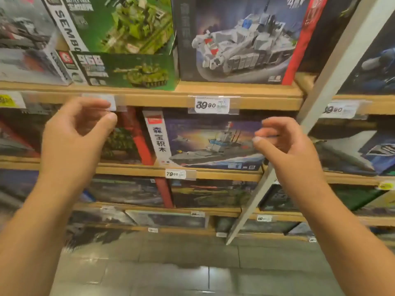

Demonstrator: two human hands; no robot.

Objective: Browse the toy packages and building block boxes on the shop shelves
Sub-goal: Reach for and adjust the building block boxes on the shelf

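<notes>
Both the left hand (74, 133) and the right hand (284, 144) are being held up loosely curled, grasping nothing, at either side of the warship block box (205, 142) shelved at frame centre.

Left hand (74, 133) and right hand (284, 144) were raised, fingers loosely curled, holding nothing, either side of the warship box (209, 142) on the wooden shelf (213, 174).

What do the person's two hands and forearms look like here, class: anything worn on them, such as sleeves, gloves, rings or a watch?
Both the left hand and the right hand are bare: no gloves, rings, watch or bracelet show. The forearms are bare too, with no sleeve in view down to the picture's edge. Fingernails are short and unpainted.
</notes>
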